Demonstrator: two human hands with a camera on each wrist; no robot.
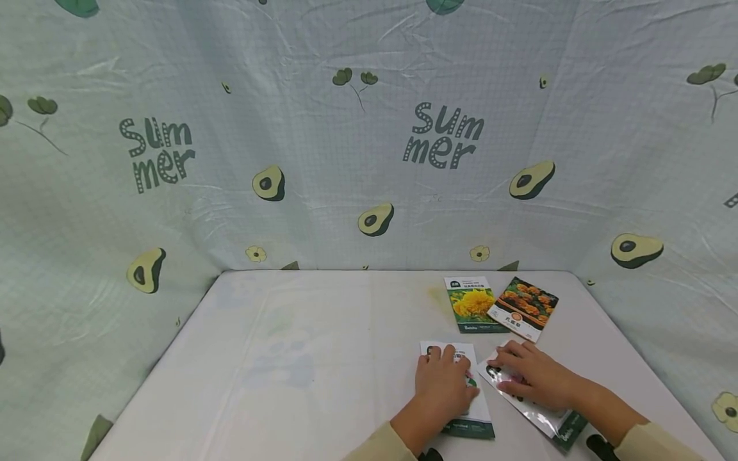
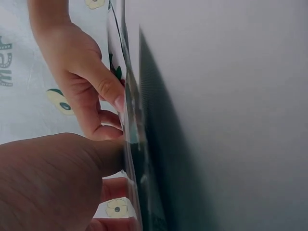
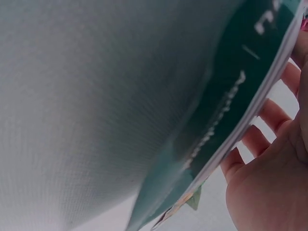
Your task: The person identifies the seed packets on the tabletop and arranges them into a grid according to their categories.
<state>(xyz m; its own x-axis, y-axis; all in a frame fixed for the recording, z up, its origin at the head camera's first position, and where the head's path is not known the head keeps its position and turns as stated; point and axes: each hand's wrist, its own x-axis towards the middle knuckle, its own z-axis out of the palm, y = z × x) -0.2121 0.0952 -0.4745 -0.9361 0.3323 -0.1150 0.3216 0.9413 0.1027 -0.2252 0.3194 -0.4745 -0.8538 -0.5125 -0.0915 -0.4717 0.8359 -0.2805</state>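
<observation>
Your left hand (image 1: 442,384) rests, fingers relaxed, on the left packet (image 1: 482,413); your right hand (image 1: 539,378), fingers loosely extended, rests on the slanted right packet (image 1: 533,413), seemingly without gripping. Both packets lie on the white table (image 1: 323,320).

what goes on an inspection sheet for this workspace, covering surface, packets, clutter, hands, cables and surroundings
Surface: smooth white tabletop, faint bluish patches left of the packets.
Job's things: rectangular white plastic-looking packet with dark green lower band; to its right, rectangular silvery plastic-looking packet with dark green lower band, lying at a slant.
Clutter: farther back, flat rectangular yellow-flower packet; flat rectangular orange-flower packet overlapping its right edge.
Hands: left hand touches the white packet; right hand touches the silvery packet.
Cables: nothing seen.
Surroundings: pale grey-green crinkled sheet printed with avocados and "summer" lettering, behind and at both sides.
</observation>
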